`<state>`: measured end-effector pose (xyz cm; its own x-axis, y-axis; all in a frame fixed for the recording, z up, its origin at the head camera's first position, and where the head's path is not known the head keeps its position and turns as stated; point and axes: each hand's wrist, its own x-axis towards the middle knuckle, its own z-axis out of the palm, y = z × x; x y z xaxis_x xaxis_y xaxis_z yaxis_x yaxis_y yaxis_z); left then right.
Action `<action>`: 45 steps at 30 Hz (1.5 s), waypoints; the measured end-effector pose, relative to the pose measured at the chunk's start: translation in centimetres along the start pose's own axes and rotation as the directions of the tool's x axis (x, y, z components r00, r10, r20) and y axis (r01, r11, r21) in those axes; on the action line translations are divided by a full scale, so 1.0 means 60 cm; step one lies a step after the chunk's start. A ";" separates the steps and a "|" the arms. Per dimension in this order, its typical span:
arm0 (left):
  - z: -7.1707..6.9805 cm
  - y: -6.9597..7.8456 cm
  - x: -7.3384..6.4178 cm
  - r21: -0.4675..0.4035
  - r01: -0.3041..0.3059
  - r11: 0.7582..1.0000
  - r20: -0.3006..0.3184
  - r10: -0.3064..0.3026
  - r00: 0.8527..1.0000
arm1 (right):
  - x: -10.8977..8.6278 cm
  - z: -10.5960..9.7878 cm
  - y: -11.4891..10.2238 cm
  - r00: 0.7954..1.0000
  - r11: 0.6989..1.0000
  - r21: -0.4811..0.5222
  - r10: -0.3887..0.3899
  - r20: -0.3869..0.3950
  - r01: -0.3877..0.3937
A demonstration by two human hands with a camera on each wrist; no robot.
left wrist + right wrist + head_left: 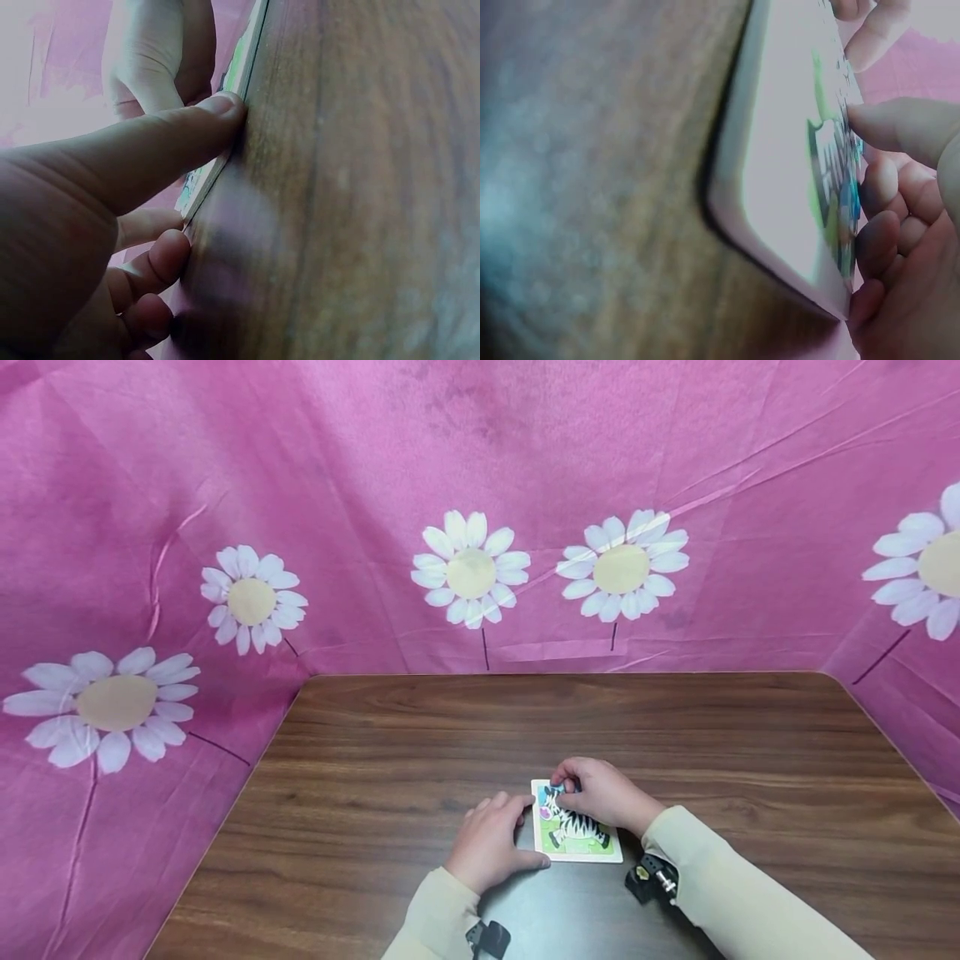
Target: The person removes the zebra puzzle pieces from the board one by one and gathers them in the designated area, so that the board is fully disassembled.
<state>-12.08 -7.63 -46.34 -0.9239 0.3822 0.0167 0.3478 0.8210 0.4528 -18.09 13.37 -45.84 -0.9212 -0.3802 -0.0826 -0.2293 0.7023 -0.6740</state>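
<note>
A jigsaw puzzle (577, 843) with a black-and-white zebra on green and blue lies flat in a pale frame on the table. My left hand (491, 842) holds the frame's left side, thumb at the near corner and index fingertip by the far one. In the left wrist view, the left thumb (172, 139) presses on the frame's edge, the other fingers bent below. My right hand (603, 793) is over the puzzle's far part, thumb and fingers pinching what looks like a bluish puzzle piece, mostly hidden. The right thumb (900, 129) touches the picture in the right wrist view.
The brown wood-grain table (390, 752) reaches back to a pink cloth (360, 460) printed with large white daisies, which hangs behind and at both sides. Both wrists wear small black devices below pale sleeves (738, 885).
</note>
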 end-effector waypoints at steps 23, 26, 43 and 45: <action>-0.005 0.000 0.020 0.012 0.046 0.999 -0.060 -0.045 0.997 | 0.001 -0.002 0.002 0.994 0.994 0.000 -0.109 0.004 0.109; -0.005 0.000 0.019 -0.012 0.050 0.999 -0.042 -0.050 0.998 | 0.003 -0.003 -0.002 0.998 0.999 -0.002 -0.045 0.036 0.045; 0.003 0.005 0.013 -0.037 0.038 0.999 -0.071 -0.041 0.997 | -0.007 -0.003 0.011 0.996 0.993 0.086 -0.084 0.036 0.081; 0.001 0.004 0.013 -0.035 0.038 0.999 -0.066 -0.041 0.997 | -0.007 -0.003 0.012 0.995 0.990 0.106 -0.099 0.028 0.095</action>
<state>-12.72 -7.10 -46.28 -0.9458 0.3197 0.0570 0.3062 0.8195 0.4844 -17.91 14.15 -46.11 -0.8849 -0.4644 -0.0365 -0.2814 0.5955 -0.7525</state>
